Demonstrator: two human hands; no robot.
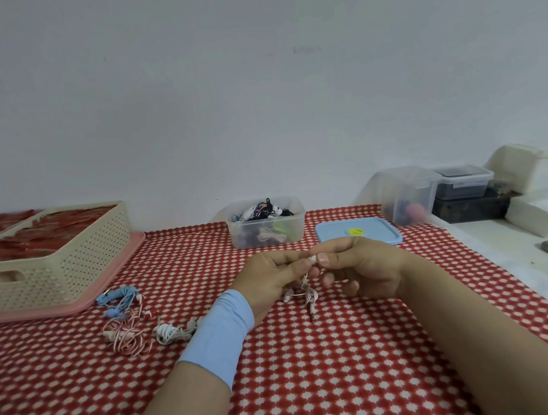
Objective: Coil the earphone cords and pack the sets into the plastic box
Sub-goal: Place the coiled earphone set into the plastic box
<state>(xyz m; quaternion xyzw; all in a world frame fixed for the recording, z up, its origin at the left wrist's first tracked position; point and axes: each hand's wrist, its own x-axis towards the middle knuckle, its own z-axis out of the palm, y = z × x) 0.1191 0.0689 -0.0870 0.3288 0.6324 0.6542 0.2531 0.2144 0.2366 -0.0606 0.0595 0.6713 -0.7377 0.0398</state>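
My left hand (274,278) and my right hand (359,266) meet above the middle of the table, both pinching a pink-white earphone set (307,294). Its cord and jack plug dangle below the fingers to the cloth. Further back stands the clear plastic box (266,234), open, with several coiled earphone sets inside. Its blue lid (358,233) lies flat to the right of it. To my left lie loose sets on the cloth: a blue one (118,297), a pink-striped one (126,335) and a white one (169,332).
A cream perforated basket (49,269) on a pink tray (70,306) fills the back left. At the back right are a clear tub (406,196), dark lidded containers (467,194) and white foam blocks (542,212) on a white ledge. A red-and-white checked cloth (320,374) covers the table.
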